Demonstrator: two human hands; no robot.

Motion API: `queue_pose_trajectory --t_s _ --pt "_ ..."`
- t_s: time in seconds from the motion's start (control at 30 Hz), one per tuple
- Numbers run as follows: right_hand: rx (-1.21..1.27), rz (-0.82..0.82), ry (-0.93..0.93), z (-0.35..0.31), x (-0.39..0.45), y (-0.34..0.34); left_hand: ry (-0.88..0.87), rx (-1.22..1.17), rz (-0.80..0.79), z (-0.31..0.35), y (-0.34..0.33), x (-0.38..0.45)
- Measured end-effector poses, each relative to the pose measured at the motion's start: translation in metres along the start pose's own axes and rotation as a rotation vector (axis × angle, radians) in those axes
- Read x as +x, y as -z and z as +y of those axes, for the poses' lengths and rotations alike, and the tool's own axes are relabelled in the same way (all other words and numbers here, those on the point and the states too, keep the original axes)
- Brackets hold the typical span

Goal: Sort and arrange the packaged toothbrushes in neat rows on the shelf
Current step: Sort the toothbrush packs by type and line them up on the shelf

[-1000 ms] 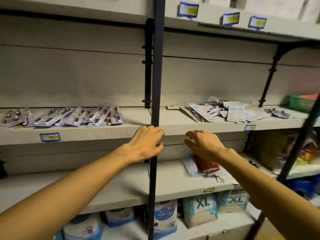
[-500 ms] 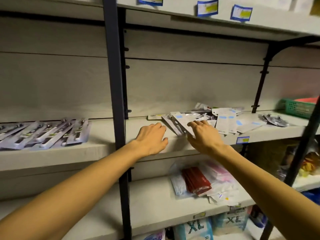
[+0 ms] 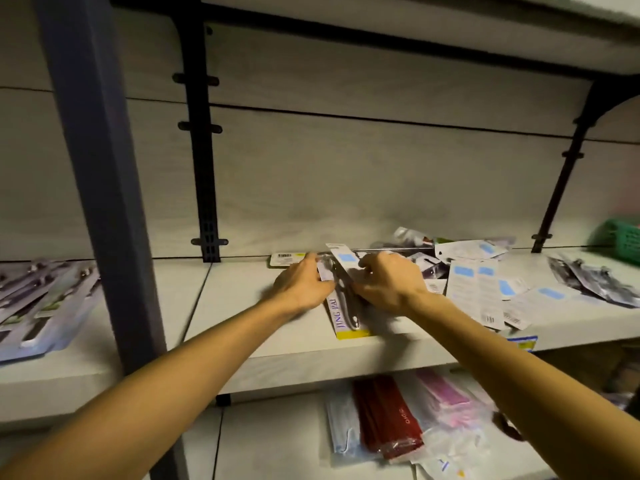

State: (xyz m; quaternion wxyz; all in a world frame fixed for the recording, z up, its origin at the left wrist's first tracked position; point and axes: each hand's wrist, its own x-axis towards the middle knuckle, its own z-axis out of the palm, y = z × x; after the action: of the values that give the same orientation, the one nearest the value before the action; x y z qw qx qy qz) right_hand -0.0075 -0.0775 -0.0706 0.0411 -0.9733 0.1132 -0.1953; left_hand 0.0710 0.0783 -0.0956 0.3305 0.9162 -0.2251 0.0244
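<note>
Both of my hands rest on a carded pack (image 3: 347, 315) that lies flat on the white shelf (image 3: 242, 306), its yellow end at the front edge. My left hand (image 3: 300, 285) grips the pack's left side. My right hand (image 3: 388, 284) holds its right side, fingers curled over the top card. To the right a loose heap of packaged toothbrushes (image 3: 485, 285) lies scattered, many face down. A neat row of packs (image 3: 41, 306) sits on the left bay of the shelf.
A dark steel upright (image 3: 100, 188) stands between the two bays, close to my left arm. A green basket (image 3: 620, 239) sits at the far right. The lower shelf holds red and pink pouches (image 3: 388, 420). A price label (image 3: 524, 342) hangs on the shelf lip.
The view has moved in closer and to the right. Both hands have gone from the shelf's front edge onto the pile, and both now hold one pack.
</note>
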Motion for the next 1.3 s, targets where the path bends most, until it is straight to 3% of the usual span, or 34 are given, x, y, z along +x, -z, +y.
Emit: queue_pose_trajectory --t_s 0.1,0.2,0.43,0.53,0.7,0.83,1.03,1.3 --pt "0.046 0.026 -0.02 0.009 0.005 0.002 0.054 -0.205 -0.054 0.001 -0.004 0.012" --pt "0.29 0.036 -0.085 0.019 0.013 0.011 0.132 -0.509 -0.08 0.003 -0.003 0.022" --pt "1.062 0.042 -0.359 0.035 0.014 0.005 0.227 -0.736 0.148 0.004 0.008 0.022" --pt "1.303 0.007 -0.449 0.034 0.01 0.008 0.269 -0.858 0.164 0.01 0.015 0.012" --pt "1.375 -0.008 -0.402 0.04 0.003 0.013 0.232 -0.97 0.195 0.027 0.028 -0.008" --pt "1.402 0.149 -0.271 0.051 -0.004 0.018 0.12 -0.993 0.237 0.052 0.035 -0.026" --pt "1.219 0.371 0.033 0.044 -0.027 0.025 -0.022 -0.908 0.302 0.077 0.043 -0.058" --pt "1.209 0.538 0.243 -0.02 -0.074 0.035 -0.097 -0.874 0.351 0.066 0.082 -0.113"
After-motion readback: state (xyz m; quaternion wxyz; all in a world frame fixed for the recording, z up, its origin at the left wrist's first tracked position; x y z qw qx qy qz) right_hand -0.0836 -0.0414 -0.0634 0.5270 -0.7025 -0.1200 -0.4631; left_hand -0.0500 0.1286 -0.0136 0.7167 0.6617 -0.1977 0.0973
